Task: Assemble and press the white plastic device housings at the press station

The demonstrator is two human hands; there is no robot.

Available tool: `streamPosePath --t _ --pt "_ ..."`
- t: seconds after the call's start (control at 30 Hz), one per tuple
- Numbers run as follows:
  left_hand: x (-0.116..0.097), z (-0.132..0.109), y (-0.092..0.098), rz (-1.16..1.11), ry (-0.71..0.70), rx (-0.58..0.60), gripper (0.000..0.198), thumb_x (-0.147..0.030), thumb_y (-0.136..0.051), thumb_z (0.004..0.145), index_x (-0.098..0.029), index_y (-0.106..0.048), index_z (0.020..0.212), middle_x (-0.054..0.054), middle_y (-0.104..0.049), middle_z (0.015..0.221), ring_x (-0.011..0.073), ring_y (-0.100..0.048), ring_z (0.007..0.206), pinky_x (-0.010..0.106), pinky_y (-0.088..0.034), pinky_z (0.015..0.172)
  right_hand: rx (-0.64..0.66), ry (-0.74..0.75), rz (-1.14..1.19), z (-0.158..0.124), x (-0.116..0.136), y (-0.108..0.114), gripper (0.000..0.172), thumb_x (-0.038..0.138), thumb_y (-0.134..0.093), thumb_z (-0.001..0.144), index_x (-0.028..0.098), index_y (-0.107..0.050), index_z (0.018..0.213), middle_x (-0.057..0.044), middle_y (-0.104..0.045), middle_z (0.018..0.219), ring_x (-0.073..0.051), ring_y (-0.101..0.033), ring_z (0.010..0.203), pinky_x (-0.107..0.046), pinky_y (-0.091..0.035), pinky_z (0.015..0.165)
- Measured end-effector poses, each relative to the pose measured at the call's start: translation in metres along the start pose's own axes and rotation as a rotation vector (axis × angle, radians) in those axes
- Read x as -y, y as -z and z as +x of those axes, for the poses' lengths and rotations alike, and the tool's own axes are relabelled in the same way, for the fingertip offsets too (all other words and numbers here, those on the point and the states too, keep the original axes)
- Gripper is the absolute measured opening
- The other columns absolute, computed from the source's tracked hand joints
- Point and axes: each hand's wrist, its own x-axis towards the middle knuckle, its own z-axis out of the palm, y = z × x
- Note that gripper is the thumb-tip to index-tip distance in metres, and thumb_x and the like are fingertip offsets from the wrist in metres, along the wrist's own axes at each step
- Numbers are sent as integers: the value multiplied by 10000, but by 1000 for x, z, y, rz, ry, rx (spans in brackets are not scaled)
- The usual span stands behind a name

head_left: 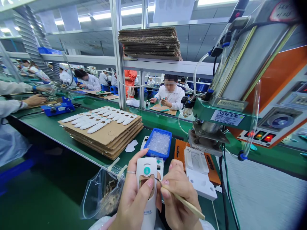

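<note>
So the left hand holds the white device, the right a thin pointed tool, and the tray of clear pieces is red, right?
Not quite: the head view shows the tray is blue. The left hand does hold the white device, and the right hand the thin pointed tool.

The white device [150,205] has a teal button [147,170].

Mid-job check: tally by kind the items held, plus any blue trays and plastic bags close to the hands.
White device, left hand: 1
Pointed tool, right hand: 1
Blue tray: 1
Clear plastic bag: 1
Total: 4
</note>
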Motion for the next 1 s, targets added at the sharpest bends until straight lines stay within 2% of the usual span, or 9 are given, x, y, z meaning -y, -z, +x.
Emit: streamPosePath --t 0.1,0.2,0.4,0.5,0.67,0.77,0.83,0.9,1.0 --pt "1 -1 -1 5 -21 -22 696 -342 -728 766 -324 -377 1366 -27 -645 720 103 -545 614 181 -471 619 22 2 -52 2 3 0 109 91 -448 924 167 -524 928 31 -590 696 -88 -531 610 -357 -423 755" --pt "3 0 1 40 -64 -42 676 -343 -730 771 -321 -398 1359 -10 -672 834 105 -564 643 191 -487 647 56 5 -186 3 8 0 126 69 -453 910 178 -508 879 38 -586 675 -84 -511 598 -355 -423 769" --pt "8 4 7 180 -172 -13 653 -405 -685 809 -294 -382 1377 25 -672 929 139 -601 723 223 -521 665 57 121 -386 -2 9 1 123 46 -502 901 163 -530 931 28 -635 715 -81 -530 636 -367 -412 850" --pt "9 5 10 207 -185 34 664 -411 -649 838 -286 -328 1405 32 -667 918 124 -587 659 229 -519 638 73 23 -242 -5 4 -1 123 69 -463 906 178 -517 917 26 -599 708 -88 -495 623 -377 -398 816" --pt "12 6 13 156 -99 102 721 -402 -625 852 -321 -209 1436 -6 -639 796 102 -532 516 219 -476 505 -120 -350 214 -11 -2 -11 107 193 -457 960 223 -530 888 31 -550 732 -108 -536 683 -350 -436 789" --pt "14 7 13 111 -66 142 729 -408 -607 860 -337 -173 1441 -28 -618 735 104 -533 483 236 -485 506 -183 -519 414 -12 -3 -17 152 287 -477 972 236 -503 830 47 -494 665 -108 -517 643 -328 -453 760" --pt "15 8 13 72 -46 162 739 -415 -615 850 -342 -177 1441 -17 -634 772 107 -547 477 244 -485 500 -196 -545 466 -14 -4 -20 166 330 -486 968 239 -496 830 46 -478 642 -116 -514 630 -341 -462 758" --pt "15 7 13 38 -19 167 753 -418 -626 839 -347 -182 1443 -7 -649 792 108 -552 461 240 -469 476 -207 -508 450 -17 -6 -21 167 340 -478 971 238 -499 840 46 -482 635 -117 -516 624 -346 -463 754" --pt "14 6 12 -5 18 144 769 -398 -652 821 -356 -203 1444 -2 -662 800 108 -550 457 239 -458 471 -175 -328 338 -23 -10 -17 105 300 -461 978 247 -517 906 54 -510 642 -111 -531 635 -405 -450 847"
